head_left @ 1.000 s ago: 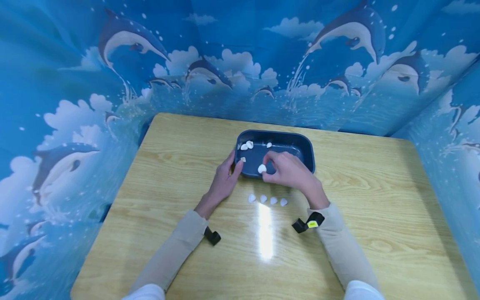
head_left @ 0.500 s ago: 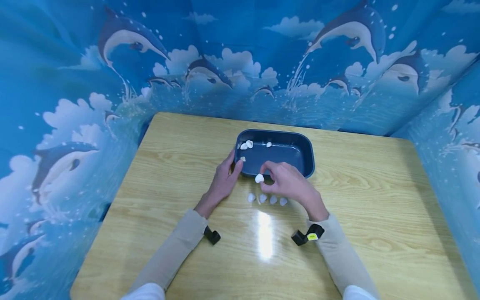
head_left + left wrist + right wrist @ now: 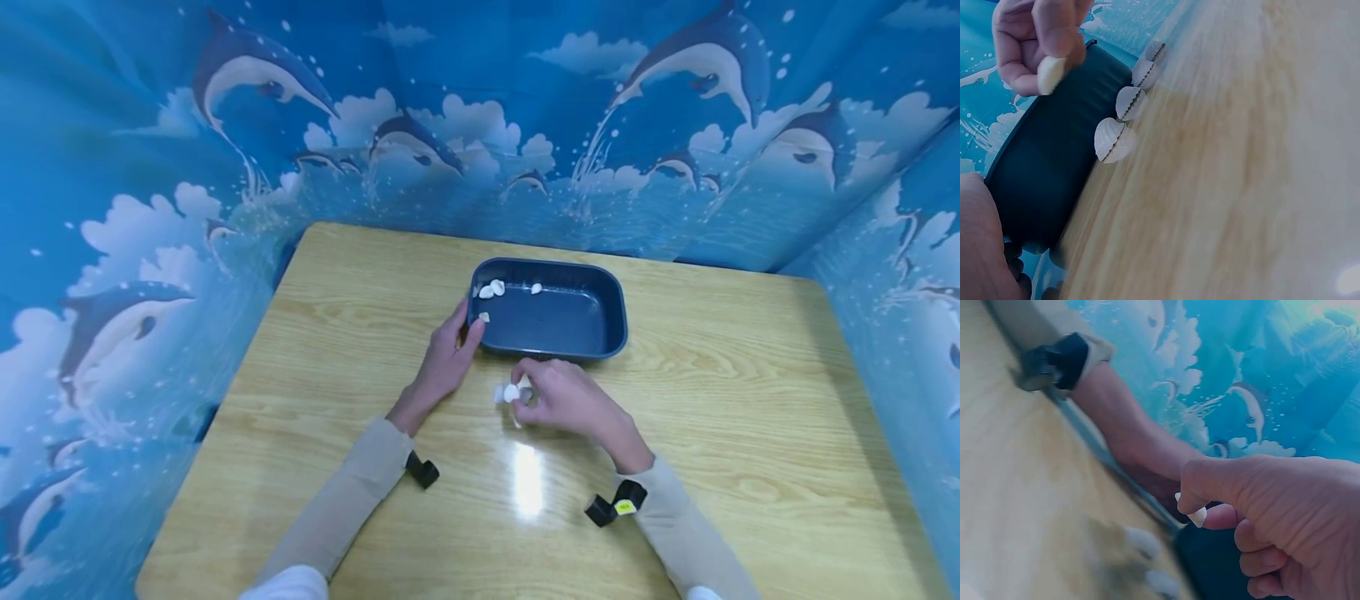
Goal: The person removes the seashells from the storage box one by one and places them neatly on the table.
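My right hand (image 3: pixel 573 408) pinches a white seashell (image 3: pixel 512 392) between thumb and forefinger, just in front of the dark blue basin. In the left wrist view, that shell (image 3: pixel 1051 75) hangs above the basin's near side. A row of ribbed white seashells (image 3: pixel 1109 139) stands on the table there; in the head view my right hand hides most of it. My left hand (image 3: pixel 444 358) rests against the left near corner of the basin (image 3: pixel 551 353), its fingers along the side and thumb at the front. Several white shells (image 3: pixel 492 289) lie inside, mostly toward the left.
The wooden table (image 3: pixel 360 292) reaches back to a blue curtain (image 3: pixel 465 200) printed with dolphins. A bright light reflection (image 3: pixel 528 479) lies on the tabletop between the forearms. Black wrist cameras (image 3: pixel 615 504) are strapped over both sleeves.
My right hand has carried the pinched shell out of the basin, over its near rim and down toward the row on the table. The left hand has stayed at the basin.
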Action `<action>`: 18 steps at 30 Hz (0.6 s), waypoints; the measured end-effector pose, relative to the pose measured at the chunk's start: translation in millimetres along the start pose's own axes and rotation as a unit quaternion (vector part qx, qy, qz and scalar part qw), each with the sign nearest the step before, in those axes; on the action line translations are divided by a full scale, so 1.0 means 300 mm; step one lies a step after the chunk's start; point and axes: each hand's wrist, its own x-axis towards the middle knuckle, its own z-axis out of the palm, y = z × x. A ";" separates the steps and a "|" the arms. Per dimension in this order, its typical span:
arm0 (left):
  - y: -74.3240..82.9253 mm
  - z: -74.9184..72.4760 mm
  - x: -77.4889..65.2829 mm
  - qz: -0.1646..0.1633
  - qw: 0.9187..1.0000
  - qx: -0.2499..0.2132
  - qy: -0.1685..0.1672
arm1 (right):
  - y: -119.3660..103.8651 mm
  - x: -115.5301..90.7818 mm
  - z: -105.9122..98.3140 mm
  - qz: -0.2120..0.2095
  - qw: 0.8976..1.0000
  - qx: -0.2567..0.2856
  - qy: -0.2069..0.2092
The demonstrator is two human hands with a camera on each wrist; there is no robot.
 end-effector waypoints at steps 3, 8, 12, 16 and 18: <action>-0.002 -0.001 0.000 0.004 1.000 -0.001 0.003 | -0.001 -0.010 0.031 0.005 1.000 0.005 -0.018; -0.005 -0.002 0.004 0.023 1.000 -0.008 0.010 | -0.003 -0.023 0.076 0.003 1.000 -0.008 -0.026; -0.006 -0.001 0.005 0.028 0.999 -0.011 0.012 | -0.010 -0.027 0.101 -0.011 0.999 -0.022 -0.020; -0.004 0.000 0.005 0.024 1.000 -0.011 0.010 | -0.015 -0.027 0.120 -0.028 0.999 -0.043 -0.018; 0.000 0.001 0.004 0.023 1.000 -0.013 0.008 | -0.017 -0.027 0.127 -0.034 0.998 -0.049 -0.018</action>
